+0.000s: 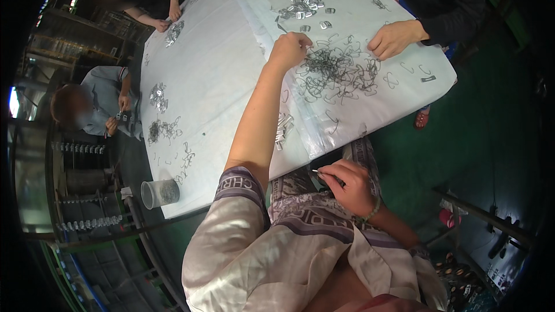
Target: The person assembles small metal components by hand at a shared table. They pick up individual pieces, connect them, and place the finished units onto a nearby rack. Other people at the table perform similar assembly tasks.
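White table [202, 92], wire hooks [341, 72] heaped on its right side, long axes every which way; left hand [289, 50] nearer, at heap's left edge, fingers curled, can't tell if gripping; right hand [351, 188] pinches small pale piece [315, 171] off near edge

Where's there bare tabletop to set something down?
Widest patch: white table, between the left forearm and the left-side metal pieces. Crowded: the hook heap, with the left hand and a co-worker's hand at its edges.

Dozens of hooks [329, 68], one table [214, 98]
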### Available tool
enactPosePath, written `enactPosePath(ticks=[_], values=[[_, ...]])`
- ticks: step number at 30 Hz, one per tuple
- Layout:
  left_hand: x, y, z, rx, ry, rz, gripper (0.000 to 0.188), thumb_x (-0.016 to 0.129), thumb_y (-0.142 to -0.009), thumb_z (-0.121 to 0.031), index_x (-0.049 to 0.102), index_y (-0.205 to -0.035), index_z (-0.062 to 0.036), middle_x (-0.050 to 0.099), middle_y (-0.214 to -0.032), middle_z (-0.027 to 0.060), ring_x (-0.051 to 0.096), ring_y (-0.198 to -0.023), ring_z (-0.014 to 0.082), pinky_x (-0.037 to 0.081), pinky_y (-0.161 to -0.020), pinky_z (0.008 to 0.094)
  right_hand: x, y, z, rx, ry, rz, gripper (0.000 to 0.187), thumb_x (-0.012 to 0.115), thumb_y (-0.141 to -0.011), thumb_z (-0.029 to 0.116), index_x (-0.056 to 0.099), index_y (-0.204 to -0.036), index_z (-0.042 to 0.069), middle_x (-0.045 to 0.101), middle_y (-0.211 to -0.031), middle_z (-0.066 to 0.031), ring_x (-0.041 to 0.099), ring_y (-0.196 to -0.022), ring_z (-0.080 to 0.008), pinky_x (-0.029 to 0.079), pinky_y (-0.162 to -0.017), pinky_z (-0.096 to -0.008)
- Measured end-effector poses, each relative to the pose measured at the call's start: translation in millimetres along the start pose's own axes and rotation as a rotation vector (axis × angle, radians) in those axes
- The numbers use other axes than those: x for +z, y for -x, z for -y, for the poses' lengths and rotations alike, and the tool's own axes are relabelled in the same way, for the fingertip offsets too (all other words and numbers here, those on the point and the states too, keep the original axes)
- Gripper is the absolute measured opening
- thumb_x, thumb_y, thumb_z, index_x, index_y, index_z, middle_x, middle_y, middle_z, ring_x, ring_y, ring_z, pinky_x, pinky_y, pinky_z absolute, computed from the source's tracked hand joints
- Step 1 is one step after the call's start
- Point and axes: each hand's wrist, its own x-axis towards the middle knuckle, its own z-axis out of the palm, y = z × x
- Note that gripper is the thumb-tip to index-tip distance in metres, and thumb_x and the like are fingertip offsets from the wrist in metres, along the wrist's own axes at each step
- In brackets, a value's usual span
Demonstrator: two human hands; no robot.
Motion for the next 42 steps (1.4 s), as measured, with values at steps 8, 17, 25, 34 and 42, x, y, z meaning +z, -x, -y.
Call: enactPosePath(ticks=[8,17,25,34,42], values=[[34,-30,8,-0.039,-0.193,0.002,0.016,0.062,-0.08,-0.014,0.074,-0.088,-0.0089,0.069,-0.085,0.0162,0.066,-0.079,0.0337,0.053,-0.076,0.0403,0,-1,-2,0.022,0.005,0.026,0.01,0.071,-0.076,0.002,0.066,-0.085,0.002,0.063,-0.076,-0.0091,0.063,-0.068,-0.0257,0.049,-0.059,-0.035],[50,-47,6,0.068,-0.287,-0.001,0.014,0.062,-0.078,-0.012,0.074,-0.084,-0.0103,0.068,-0.084,0.0158,0.066,-0.08,0.033,0.052,-0.076,0.0413,-1,-5,-6,0.035,0.011,0.013,0.01,0.07,-0.076,0.001,0.066,-0.085,0.003,0.063,-0.076,-0.0091,0.062,-0.067,-0.0263,0.049,-0.06,-0.035],[44,-30,-4,0.139,-0.096,0.039,0.011,0.064,-0.077,-0.011,0.073,-0.082,-0.0092,0.067,-0.085,0.0147,0.064,-0.081,0.0322,0.052,-0.074,0.0399,2,-7,-8,0.044,-0.012,0.042,0.009,0.07,-0.077,0.002,0.066,-0.085,0.003,0.062,-0.075,-0.0089,0.062,-0.067,-0.0259,0.049,-0.06,-0.0348],[35,15,-49,0.275,-0.052,0.246,0.012,0.068,-0.077,-0.017,0.072,-0.086,-0.0098,0.065,-0.09,0.0081,0.062,-0.09,0.0274,0.051,-0.079,0.0383,3,-9,-5,0.033,-0.006,0.054,0.01,0.07,-0.077,0.003,0.066,-0.086,0.003,0.062,-0.075,-0.0088,0.061,-0.067,-0.0262,0.049,-0.06,-0.0353],[39,31,-54,0.251,-0.048,0.281,0.011,0.066,-0.078,-0.012,0.072,-0.086,-0.009,0.066,-0.093,0.0078,0.064,-0.089,0.0278,0.051,-0.079,0.0383,5,-7,-4,0.035,-0.007,0.059,0.01,0.07,-0.077,0.002,0.066,-0.086,0.003,0.061,-0.075,-0.0086,0.062,-0.068,-0.0261,0.049,-0.06,-0.0349]])
